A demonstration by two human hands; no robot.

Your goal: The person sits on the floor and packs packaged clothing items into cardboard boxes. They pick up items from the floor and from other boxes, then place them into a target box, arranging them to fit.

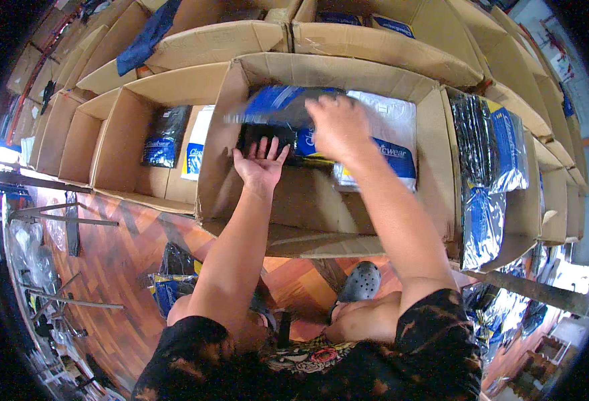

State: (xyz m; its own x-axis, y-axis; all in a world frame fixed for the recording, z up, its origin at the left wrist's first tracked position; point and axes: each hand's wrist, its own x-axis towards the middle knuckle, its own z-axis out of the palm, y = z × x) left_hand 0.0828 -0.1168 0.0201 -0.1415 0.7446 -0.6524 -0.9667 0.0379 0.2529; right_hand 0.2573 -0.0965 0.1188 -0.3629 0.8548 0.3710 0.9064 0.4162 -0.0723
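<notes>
Both my hands reach into a large cardboard box in front of me. My right hand, blurred, grips the right side of a plastic-wrapped dark garment packet with a blue band; the packet is blurred too. My left hand is palm up with fingers apart and nothing in it, over a black packet at the box's left. Right of that, white garment packets with blue printed labels lie on the box bottom, partly behind my right forearm.
A left-hand box holds black and white packets. At right, shiny black packets overlie a box edge. More boxes rise behind; dark blue cloth drapes over one. Packets lie low by my left leg; metal bars stick out at left.
</notes>
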